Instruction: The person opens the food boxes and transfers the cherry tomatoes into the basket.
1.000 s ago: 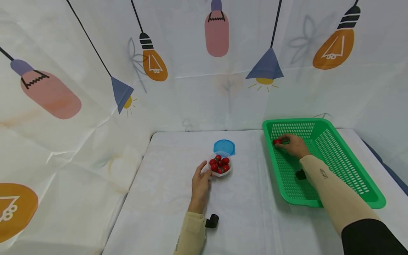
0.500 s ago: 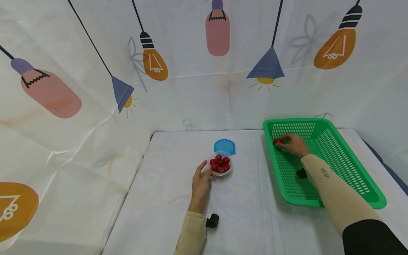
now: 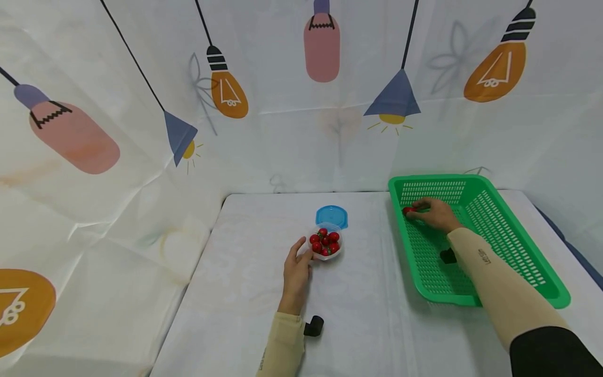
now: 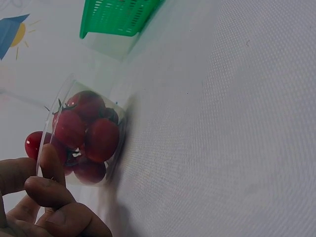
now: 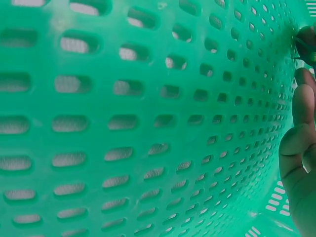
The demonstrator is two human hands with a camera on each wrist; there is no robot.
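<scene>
A clear plastic container [image 3: 340,251] full of red cherry tomatoes [image 4: 102,139] stands on the white table. My left hand [image 3: 297,275] pinches its near left rim, one fingertip lying against the outer wall in the left wrist view. Behind the container lies its blue lid [image 3: 332,217]. My right hand [image 3: 434,214] reaches into the green basket [image 3: 414,272] and holds a red cherry tomato [image 3: 408,210] between thumb and fingertips, close to the basket's left wall. In the right wrist view, the green stem of that tomato [image 5: 305,45] shows beyond the fingers, at the frame's edge.
The basket takes up the right side of the table [image 3: 235,283], with high slotted walls around the right hand. A wall sheet [image 3: 282,146] printed with lamps hangs along the table's back and left. Black wrist cameras [image 3: 314,326] stick out from the sleeves.
The right hand and the cherry tomato have barely shifted inside the basket, the right sleeve edging slightly to the right. The left hand and the container have stayed in place.
</scene>
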